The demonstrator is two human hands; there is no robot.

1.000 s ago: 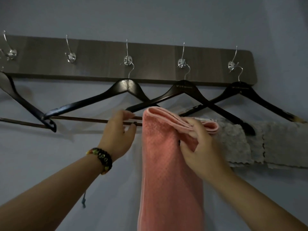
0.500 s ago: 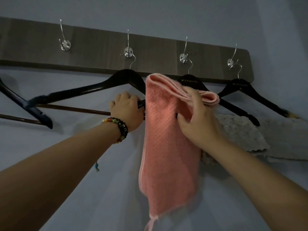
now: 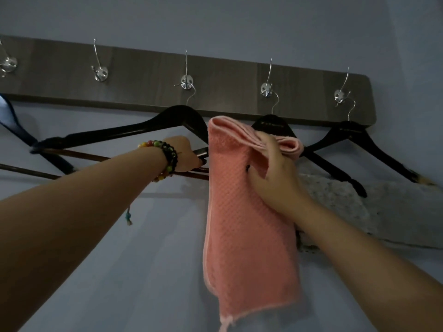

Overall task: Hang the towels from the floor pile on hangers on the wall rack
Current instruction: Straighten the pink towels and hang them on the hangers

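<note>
left hand (image 3: 184, 153) grips hanger (image 3: 134, 133) bar | right hand (image 3: 271, 173) pinches pink towel (image 3: 242, 212), now lifted higher (folded top nearing rack) | threading over bar likely next

Rack: dark wooden board (image 3: 143, 75) fixed to the wall, with a row of metal hooks (image 3: 185, 81).
Hanging on it: black hangers (image 3: 273, 123), side by side under the three rightmost hooks.
</note>
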